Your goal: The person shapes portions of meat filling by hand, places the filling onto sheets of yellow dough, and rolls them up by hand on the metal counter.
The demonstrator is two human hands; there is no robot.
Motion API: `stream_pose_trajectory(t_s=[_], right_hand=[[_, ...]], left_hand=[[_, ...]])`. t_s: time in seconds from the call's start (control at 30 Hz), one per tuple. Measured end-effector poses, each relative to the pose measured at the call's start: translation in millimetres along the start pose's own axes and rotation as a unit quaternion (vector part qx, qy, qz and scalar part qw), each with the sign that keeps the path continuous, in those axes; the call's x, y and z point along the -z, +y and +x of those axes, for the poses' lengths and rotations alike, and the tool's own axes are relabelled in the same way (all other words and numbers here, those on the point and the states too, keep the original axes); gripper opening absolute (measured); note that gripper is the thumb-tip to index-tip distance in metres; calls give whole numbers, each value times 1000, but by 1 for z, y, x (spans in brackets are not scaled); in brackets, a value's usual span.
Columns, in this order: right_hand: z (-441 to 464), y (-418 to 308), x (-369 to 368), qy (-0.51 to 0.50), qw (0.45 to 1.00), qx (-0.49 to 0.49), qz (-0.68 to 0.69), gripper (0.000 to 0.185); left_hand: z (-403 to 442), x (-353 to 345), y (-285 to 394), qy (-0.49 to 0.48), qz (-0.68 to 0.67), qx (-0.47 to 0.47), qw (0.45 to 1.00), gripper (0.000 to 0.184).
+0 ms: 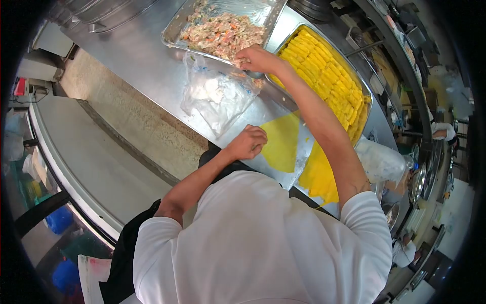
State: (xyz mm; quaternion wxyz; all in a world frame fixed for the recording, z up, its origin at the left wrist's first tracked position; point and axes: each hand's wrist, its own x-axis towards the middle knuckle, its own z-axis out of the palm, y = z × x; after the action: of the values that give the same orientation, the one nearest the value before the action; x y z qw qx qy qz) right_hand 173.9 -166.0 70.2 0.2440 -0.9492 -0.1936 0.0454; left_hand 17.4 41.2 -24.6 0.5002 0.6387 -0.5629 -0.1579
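Observation:
My right hand [258, 60] reaches to the near right corner of a metal tray [171, 39] of chopped meat-and-vegetable filling [223, 31]. Its fingers are pinched together on some of the filling at the tray's edge. Close to my body, my left hand [247, 142] is curled beside a flat yellow wrapper sheet [277, 144] lying on the steel table; its fingertips are partly hidden. More yellow sheets [320, 175] lie overlapped under my right forearm. A second tray [371, 99], to the right, holds rows of yellow rolls [319, 63].
A clear plastic bag [217, 99] with white contents rests on the steel table [136, 58] between my hands. Large metal pots [109, 15] stand at the far left. Another plastic bag [379, 161] sits at the right. A person in white [404, 252] is at the far right.

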Motion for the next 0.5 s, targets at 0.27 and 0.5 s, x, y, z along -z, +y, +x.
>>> stream_pose_trajectory(t_s=[0.27,0.5], right_hand=[[-40,22,23,22,928,-134,346,35],[-189,-48,15,126,888,-217,384,31]], left_hand=[[-1,-2,-1,-7,-7,11,1000,15],[4,-4,3,4,-6,-15,1000,17]])
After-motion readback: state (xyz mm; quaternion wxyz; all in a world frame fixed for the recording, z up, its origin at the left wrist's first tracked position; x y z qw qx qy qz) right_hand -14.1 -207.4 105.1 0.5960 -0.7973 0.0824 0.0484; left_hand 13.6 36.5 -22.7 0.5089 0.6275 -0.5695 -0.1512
